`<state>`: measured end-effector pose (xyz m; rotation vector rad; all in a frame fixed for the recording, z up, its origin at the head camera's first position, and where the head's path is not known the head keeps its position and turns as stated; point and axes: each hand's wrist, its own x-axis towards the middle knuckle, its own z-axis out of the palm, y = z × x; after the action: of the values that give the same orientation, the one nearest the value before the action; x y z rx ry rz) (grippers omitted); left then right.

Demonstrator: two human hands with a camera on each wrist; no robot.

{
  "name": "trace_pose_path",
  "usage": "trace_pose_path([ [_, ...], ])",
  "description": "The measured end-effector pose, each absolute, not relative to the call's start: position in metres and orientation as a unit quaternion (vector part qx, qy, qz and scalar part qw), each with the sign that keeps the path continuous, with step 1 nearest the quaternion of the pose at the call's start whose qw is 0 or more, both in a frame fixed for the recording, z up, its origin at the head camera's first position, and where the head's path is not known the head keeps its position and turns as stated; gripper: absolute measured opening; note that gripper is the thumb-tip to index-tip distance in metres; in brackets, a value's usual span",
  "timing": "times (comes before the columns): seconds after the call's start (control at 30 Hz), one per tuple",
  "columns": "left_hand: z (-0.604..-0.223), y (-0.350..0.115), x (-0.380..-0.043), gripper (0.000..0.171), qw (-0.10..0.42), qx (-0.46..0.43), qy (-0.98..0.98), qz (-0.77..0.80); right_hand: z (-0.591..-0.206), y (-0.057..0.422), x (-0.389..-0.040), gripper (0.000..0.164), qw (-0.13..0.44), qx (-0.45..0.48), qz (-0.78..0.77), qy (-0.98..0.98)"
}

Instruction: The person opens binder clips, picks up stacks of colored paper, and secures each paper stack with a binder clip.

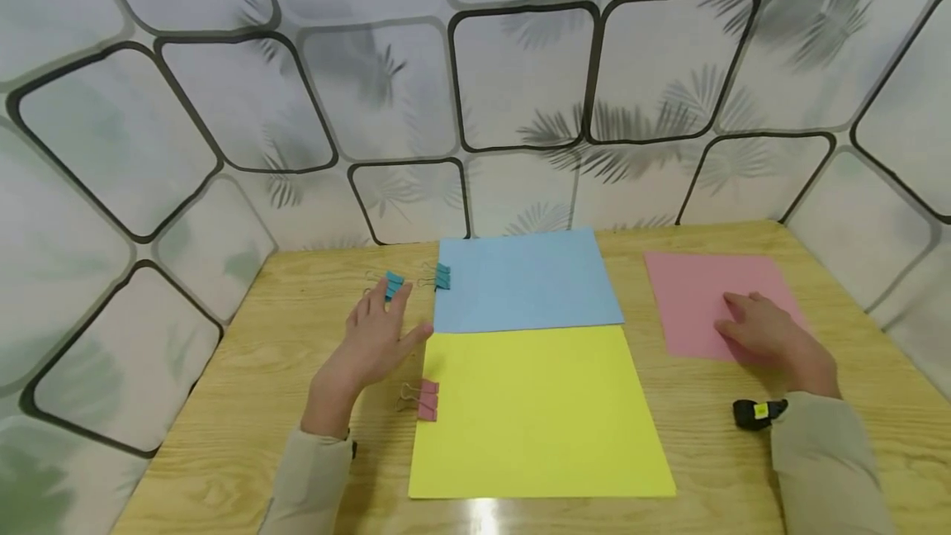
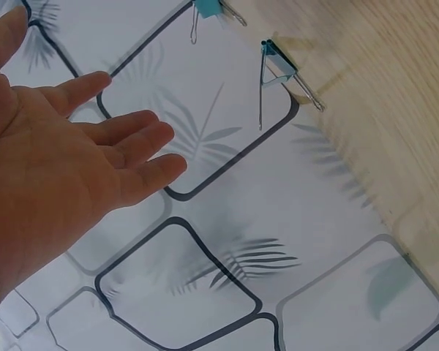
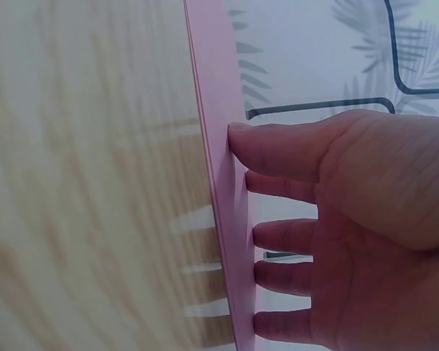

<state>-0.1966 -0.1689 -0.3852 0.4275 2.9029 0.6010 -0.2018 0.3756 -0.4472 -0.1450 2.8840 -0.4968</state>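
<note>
My right hand (image 1: pixel 773 330) rests on the pink sheets (image 1: pixel 687 300) at the right of the table, fingertips touching their surface. In the right wrist view its fingers (image 3: pixel 282 238) reach straight onto the pink sheets, whose edge shows thin layers. My left hand (image 1: pixel 371 345) hovers with spread fingers beside a loose teal binder clip (image 1: pixel 394 285), its fingertips overlapping that clip in the head view. Nothing lies in its palm in the left wrist view. Another teal binder clip (image 1: pixel 442 276) sits at the left edge of the blue paper (image 1: pixel 527 283).
Below the blue paper lies yellow paper (image 1: pixel 542 419), with a pink binder clip (image 1: pixel 428 400) at its left edge. A black wrist strap (image 1: pixel 752 414) is beside the right sleeve. Leaf-patterned panels (image 1: pixel 520 81) enclose the back and sides of the wooden table (image 1: pixel 238 403).
</note>
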Motion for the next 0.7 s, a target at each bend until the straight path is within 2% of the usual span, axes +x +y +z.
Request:
trace_pose_path([
  [0.7, -0.3892, -0.1704, -0.1982, 0.074, 0.071, 0.146, 0.969, 0.187, -0.4450, 0.3756, -0.2031, 0.065, 0.121, -0.038, -0.177, 0.976],
])
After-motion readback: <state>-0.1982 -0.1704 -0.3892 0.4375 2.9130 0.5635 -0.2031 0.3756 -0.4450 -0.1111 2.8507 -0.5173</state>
